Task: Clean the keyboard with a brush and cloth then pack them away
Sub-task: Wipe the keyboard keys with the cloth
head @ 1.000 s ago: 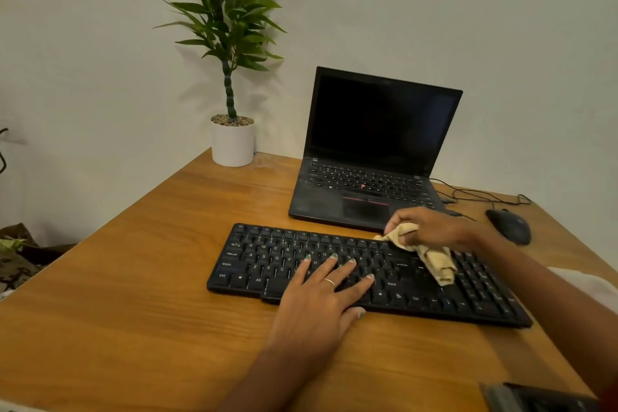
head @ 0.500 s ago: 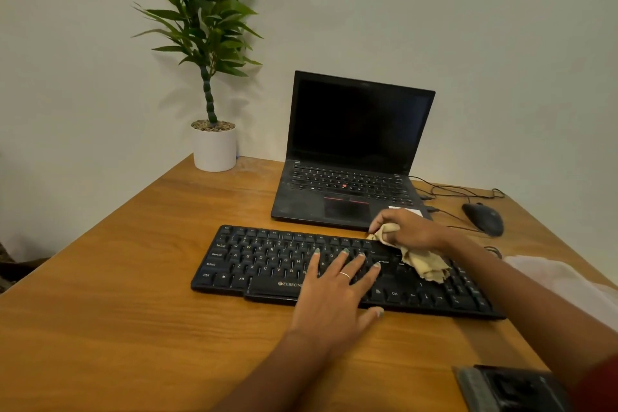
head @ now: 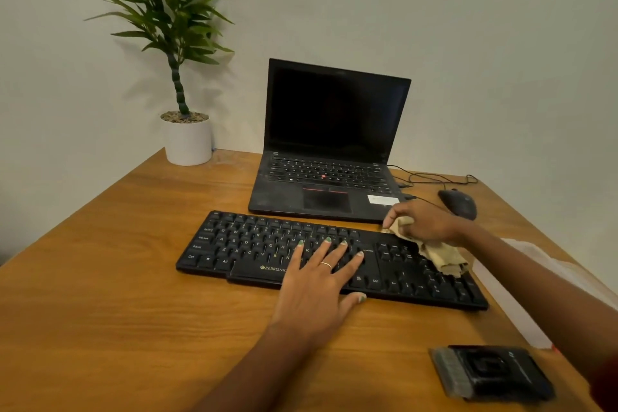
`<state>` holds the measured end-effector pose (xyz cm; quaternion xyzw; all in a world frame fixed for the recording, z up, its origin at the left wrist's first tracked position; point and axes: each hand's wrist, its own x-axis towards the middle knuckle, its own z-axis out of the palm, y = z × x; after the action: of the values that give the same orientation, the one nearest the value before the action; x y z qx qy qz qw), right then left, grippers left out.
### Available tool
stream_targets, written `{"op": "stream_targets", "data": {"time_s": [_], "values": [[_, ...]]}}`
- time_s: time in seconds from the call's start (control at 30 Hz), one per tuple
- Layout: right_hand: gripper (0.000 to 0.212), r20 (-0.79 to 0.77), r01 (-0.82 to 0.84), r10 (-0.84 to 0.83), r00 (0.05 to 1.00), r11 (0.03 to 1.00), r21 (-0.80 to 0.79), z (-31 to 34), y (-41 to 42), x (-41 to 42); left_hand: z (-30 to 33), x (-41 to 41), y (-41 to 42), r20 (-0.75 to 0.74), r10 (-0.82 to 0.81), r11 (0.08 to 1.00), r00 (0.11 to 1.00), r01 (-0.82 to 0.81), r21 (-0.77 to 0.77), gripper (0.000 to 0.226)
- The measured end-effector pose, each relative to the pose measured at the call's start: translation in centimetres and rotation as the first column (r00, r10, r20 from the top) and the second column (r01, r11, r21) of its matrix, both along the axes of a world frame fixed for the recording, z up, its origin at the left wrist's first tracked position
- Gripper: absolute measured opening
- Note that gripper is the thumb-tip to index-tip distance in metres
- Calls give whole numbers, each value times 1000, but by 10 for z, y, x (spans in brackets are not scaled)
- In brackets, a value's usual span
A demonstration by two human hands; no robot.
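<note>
brush lies on the desk, nearer than both hands, unused | left hand spread flat on keyboard, likely steadying it | right hand grips cloth at the keyboard's far-right edge, wiping | laptop beyond

My left hand wore a thin ring on one finger, a plain pale band. My nails were painted green, and the polish showed on every fingertip of that hand, thumb included. My left forearm was bare as far as the frame's edge. My right hand had no ring that I could make out, and its nails were hidden. That forearm was bare too, with a trace of red sleeve at the bottom right corner.
</note>
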<state>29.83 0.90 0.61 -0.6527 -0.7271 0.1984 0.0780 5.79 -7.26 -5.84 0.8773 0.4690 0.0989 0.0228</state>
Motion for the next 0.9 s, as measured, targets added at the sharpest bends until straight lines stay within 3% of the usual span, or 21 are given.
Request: {"op": "stream_targets", "data": {"time_s": [0.1, 0.2, 0.3, 0.43, 0.5, 0.7, 0.9], "values": [[31, 57, -38, 36, 998, 999, 28, 0, -2, -4, 0, 0, -1, -12, 5, 1000, 1000, -5, 1, 60], [26, 215, 0, -4, 977, 1000, 18, 6, -9, 18, 0, 0, -1, -13, 7, 1000, 1000, -7, -1, 60], [29, 365, 109, -87, 927, 993, -41, 10, -22, 34, -1, 0, 0, -13, 9, 1000, 1000, -9, -3, 60], [32, 424, 285, -248, 871, 958, -25, 9, -37, 36, -2, 0, 1, -18, 8, 1000, 1000, -8, -5, 60], [36, 407, 334, -312, 858, 942, 19, 6, -39, 32, -2, 0, 1, -18, 7, 1000, 1000, -7, -1, 60], [42, 81, 425, -433, 898, 900, 99, -3, -40, 27, -2, 0, 0, -11, 10, 1000, 1000, -10, 9, 60], [51, 118, 447, -453, 883, 891, 78, 7, -80, 18, -2, 1, 1, -7, 13, 1000, 1000, -13, 12, 60]]}}
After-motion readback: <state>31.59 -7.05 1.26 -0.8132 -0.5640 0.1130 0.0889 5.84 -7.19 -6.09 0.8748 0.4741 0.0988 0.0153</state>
